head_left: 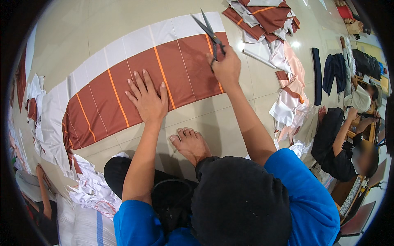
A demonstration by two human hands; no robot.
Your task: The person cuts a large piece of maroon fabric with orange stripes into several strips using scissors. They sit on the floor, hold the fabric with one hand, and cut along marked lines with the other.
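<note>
Striped brown fabric strip point(135, 86) w/ white border is laid flat on floor tiles point(230, 123), long axis running lower-left to upper-right. Left hand point(147, 98) is pressed on strip's middle, fingers spread flat. Right hand point(225, 67) is held at strip's right end, fingers wrapped thru handles of scissors point(209, 30), blades parted, tips pointed away over the white border. Right hand is nearer the cut end.

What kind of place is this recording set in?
Probably a garment or sewing workshop: the right hand works scissors over striped cloth on a tiled floor, with cut pieces piled nearby.
</note>
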